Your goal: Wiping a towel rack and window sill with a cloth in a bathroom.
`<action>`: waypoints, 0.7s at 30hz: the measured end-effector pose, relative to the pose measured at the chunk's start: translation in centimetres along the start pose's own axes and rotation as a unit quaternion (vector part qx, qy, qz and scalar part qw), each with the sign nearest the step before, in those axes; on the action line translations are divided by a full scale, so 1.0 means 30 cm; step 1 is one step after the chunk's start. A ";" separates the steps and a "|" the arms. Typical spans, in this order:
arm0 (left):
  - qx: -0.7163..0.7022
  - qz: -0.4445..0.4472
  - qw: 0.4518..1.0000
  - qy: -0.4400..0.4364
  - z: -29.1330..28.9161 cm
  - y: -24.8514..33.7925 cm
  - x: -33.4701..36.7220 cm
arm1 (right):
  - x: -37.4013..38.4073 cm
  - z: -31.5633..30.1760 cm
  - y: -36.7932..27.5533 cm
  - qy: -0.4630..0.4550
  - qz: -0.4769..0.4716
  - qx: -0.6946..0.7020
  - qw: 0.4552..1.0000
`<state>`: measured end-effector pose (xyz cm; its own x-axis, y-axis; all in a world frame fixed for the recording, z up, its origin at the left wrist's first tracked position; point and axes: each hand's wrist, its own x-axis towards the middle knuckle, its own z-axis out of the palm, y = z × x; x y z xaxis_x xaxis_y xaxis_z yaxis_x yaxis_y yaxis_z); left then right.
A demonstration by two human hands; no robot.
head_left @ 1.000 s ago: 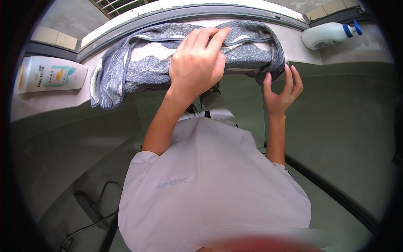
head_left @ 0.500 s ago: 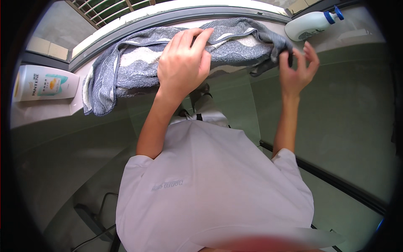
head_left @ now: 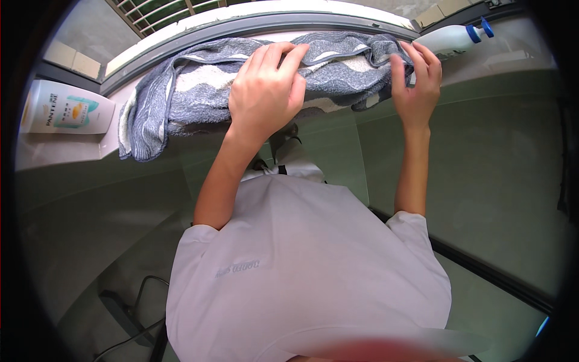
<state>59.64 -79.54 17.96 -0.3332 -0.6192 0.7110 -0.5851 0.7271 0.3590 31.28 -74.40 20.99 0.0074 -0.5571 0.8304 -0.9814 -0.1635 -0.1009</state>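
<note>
A grey and white patterned towel [head_left: 205, 99] lies bunched lengthwise along the window ledge, its left end hanging over the near edge. My left hand [head_left: 265, 90] rests on the middle of it, palm down, with loosely bent fingers and the thumb apart; what lies under the palm is hidden. At the towel's right end is my right hand [head_left: 417, 84], thumb and fingers apart and curved toward the cloth. Whether its fingertips touch the towel I cannot tell.
On the ledge [head_left: 60, 154] at the left lies a white bottle [head_left: 69, 107] with a teal and orange label. A white bottle with a blue pump top [head_left: 449, 39] lies at the right, partly behind my right hand. A grey window frame [head_left: 289, 21] runs behind the towel.
My right hand has moved a little left and its fingers have drawn in. The towel's right end has shifted inward and bunched up. My left hand stays on the towel.
</note>
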 end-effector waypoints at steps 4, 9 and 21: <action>0.015 0.002 1.000 -0.004 0.002 0.002 0.000 | -0.033 -0.001 -0.043 -0.073 -0.038 0.006 0.997; 0.032 0.014 0.999 -0.006 0.009 0.005 0.000 | -0.079 0.033 -0.080 -0.139 -0.016 0.027 0.990; 0.042 0.001 0.999 -0.016 0.003 0.018 -0.002 | -0.104 0.089 -0.072 -0.093 -0.032 0.031 0.995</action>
<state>59.29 -79.14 18.06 -0.3569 -0.6287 0.6909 -0.6443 0.7012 0.3052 33.90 -74.48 17.17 0.1113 -0.6842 0.7208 -0.9642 -0.2500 -0.0883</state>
